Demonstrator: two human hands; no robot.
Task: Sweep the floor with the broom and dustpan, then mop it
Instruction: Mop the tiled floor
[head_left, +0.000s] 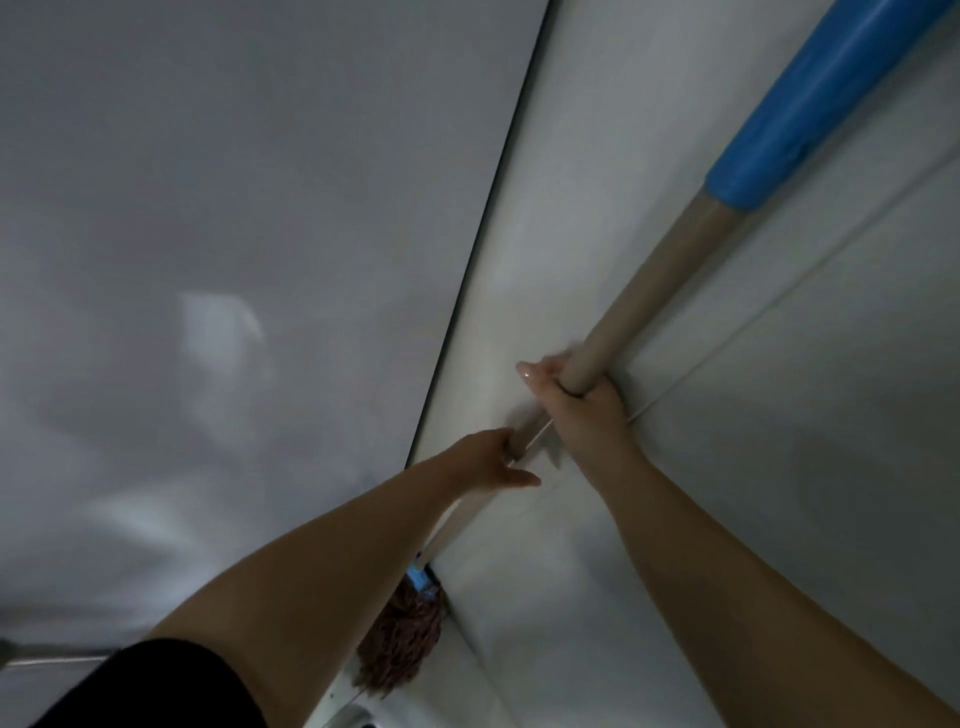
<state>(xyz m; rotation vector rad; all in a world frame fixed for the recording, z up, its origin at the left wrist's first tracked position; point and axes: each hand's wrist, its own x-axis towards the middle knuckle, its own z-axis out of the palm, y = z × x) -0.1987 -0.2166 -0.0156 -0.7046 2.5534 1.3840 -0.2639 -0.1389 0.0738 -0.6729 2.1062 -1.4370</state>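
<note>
My right hand (582, 400) is wrapped round the mop handle (649, 291), fingers curled over the pale wooden shaft with the thumb sticking out past it toward the dark seam (483, 249). My left hand (493, 462) sits further down the same shaft, toward the mop head; it looks closed round the wood, though motion blur and the angle hide its fingers, so I cannot tell how firmly it grips. Of the two, the left hand is the nearer to the mop head (400, 644), the right the nearer to the blue sleeve (826, 98) at the far end of the handle. The handle's long axis runs in one straight diagonal: from the blue sleeve, down through my right hand, then my left, and on to the reddish-brown string head, which lies well below both hands, just beside the lower end of the dark seam. That seam runs roughly alongside the handle, dividing a grey panel from a paler one. I judge the mopping stage is in hand, and any stroke must push or pull along this axis, the left hand steering the head, the right driving.
</note>
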